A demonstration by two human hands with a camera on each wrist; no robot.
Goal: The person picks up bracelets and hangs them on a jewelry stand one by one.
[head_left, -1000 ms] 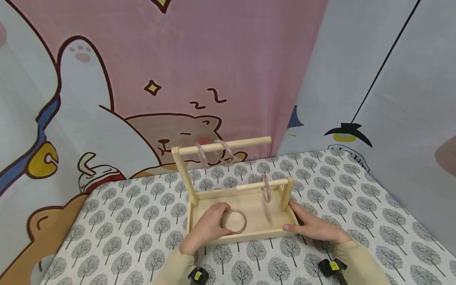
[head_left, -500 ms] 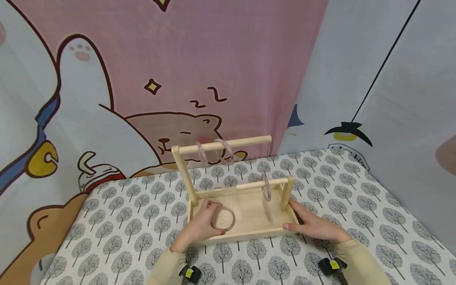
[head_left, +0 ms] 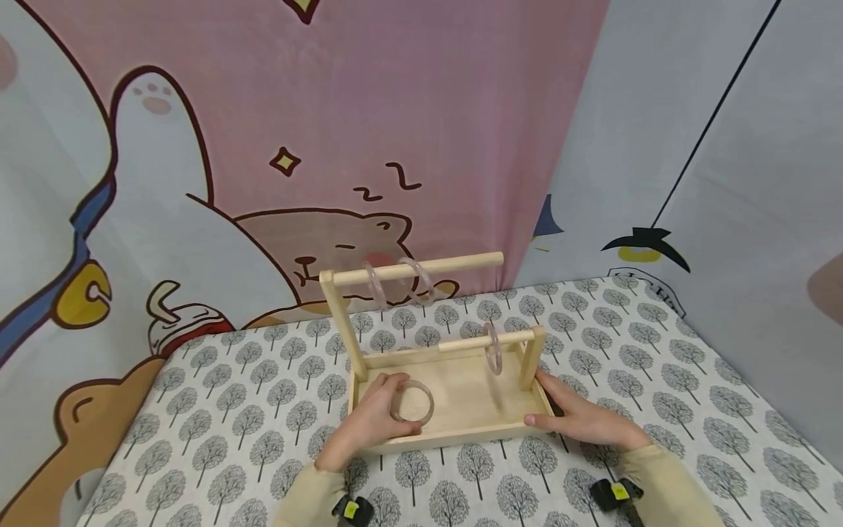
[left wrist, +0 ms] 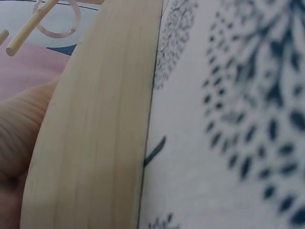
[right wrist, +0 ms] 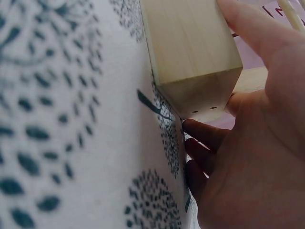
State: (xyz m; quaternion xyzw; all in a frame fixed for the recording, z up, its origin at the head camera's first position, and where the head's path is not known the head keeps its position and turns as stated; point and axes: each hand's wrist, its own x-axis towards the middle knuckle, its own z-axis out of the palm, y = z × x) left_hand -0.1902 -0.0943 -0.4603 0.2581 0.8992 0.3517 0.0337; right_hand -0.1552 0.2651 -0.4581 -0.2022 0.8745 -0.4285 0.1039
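A pale, translucent bangle [head_left: 431, 405] is at the left end of a wooden bangle stand's tray [head_left: 461, 433]. My left hand [head_left: 372, 419] holds it by its left side, fingers at the far edge and thumb at the near edge. Two bangles [head_left: 375, 287] hang on the stand's tall bar [head_left: 454, 264], and another bangle [head_left: 493, 350] hangs on the short bar [head_left: 461, 344]. At the tray's right end my right hand [head_left: 582, 419] grips the corner, thumb at the front and fingers along the end wall. In the left wrist view, the front wall [left wrist: 90, 119] hides the held bangle.
The stand rests on a tabletop covered in a tree-print cloth [head_left: 250, 468]. A cartoon-printed curtain [head_left: 461, 146] hangs behind the table, and a pale one [head_left: 757, 219] is at the right. The tall bar's free end points right.
My left hand has moved left across the tray with the bangle, then stayed nearly still over the last half second. The right hand has kept its place at the corner.
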